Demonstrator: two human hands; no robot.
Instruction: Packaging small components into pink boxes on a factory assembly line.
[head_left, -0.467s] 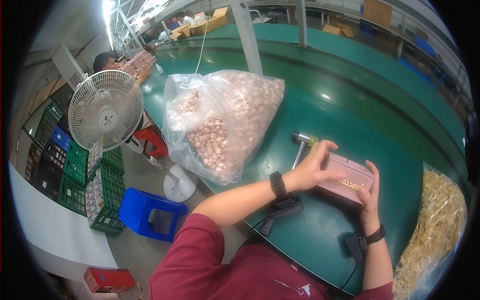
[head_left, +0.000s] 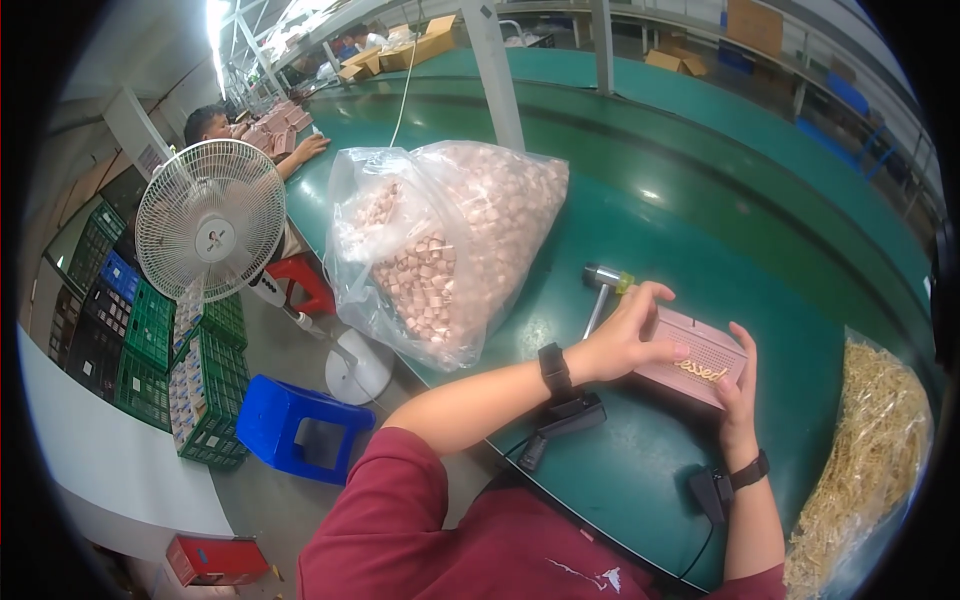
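Between my two hands is a pink rectangular box [head_left: 690, 352] with a grid of small holes on its face and gold script lettering along the lower part. My left hand [head_left: 640, 335] grips its left side, thumb lying over the face. Around the right end curl the fingers of my right hand [head_left: 738, 395], its thumb near the lettering. Just beyond my left wrist lies a small mallet [head_left: 600, 285] with a metal handle and a yellow-green end; part of it is hidden behind my left hand.
A large clear bag [head_left: 450, 245] of small pinkish pieces stands on the green table [head_left: 690, 220]. At right lies a bag of gold-coloured pieces [head_left: 860, 470]. Left of the table are a fan [head_left: 212, 225], a blue stool [head_left: 300, 430] and green crates [head_left: 205, 400]. A co-worker [head_left: 210, 125] sits farther off.
The co-worker's arm has stretched out over the table toward a small bottle. My hands and the pink box look almost unmoved.
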